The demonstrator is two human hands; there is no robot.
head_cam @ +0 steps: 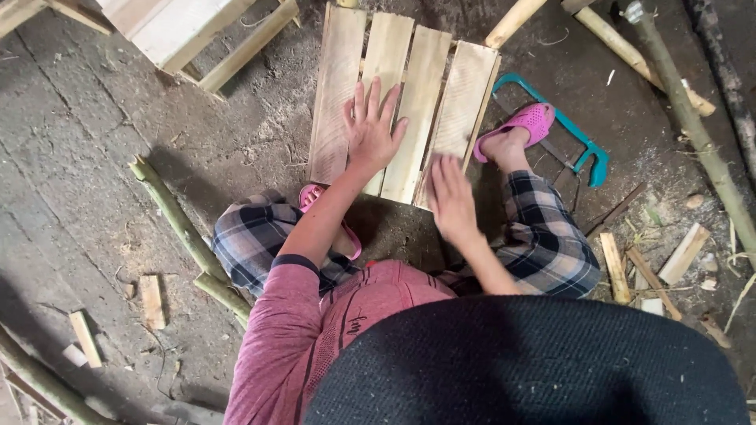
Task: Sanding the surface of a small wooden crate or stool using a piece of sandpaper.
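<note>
Several pale wooden slats (465, 94) lie side by side on the dirt floor in front of me, forming a small panel. My left hand (370, 130) rests flat on the middle slats with its fingers spread. My right hand (450, 197) is blurred at the near end of the rightmost slat, fingers extended, holding nothing. I squat with checked trousers and pink slippers (531, 120), one foot on each side of the panel's near edge.
A teal-framed saw (587, 149) lies right of the slats by my foot. Green poles lie at the left (177, 220) and right (693, 126). Wood offcuts (614, 267) litter the right; a pale wooden frame (189, 31) stands top left.
</note>
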